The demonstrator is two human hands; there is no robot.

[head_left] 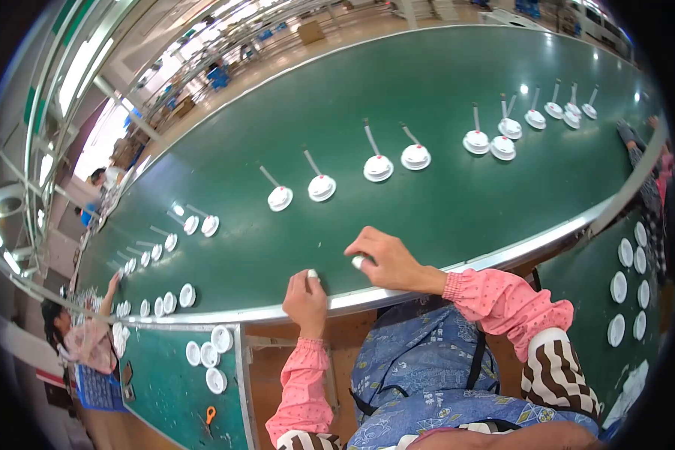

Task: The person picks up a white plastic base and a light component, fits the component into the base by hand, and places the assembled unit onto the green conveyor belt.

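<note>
My left hand (pixel 306 300) rests at the near metal edge of the green work surface (pixel 337 225), its fingers curled in and no object showing in it. A white cover, like a finger cot (pixel 312 274), sits on its thumb tip. My right hand (pixel 388 259) hovers over the surface just to the right, fingers bent and apart, with nothing visible between them. Its thumb also wears a white cover (pixel 358 262). Beyond both hands stand round white parts, each with a pale strip or lead pointing up; the closest are one part (pixel 378 169) and another (pixel 322 188).
More white parts (pixel 503 148) line the surface to the right and left. White round rims (pixel 187 295) lie along the near edge at left. A side table (pixel 180 405) holds several rims and orange-handled scissors (pixel 211 415). A co-worker (pixel 90 337) reaches in at far left; another person's sleeve (pixel 641 161) shows at right.
</note>
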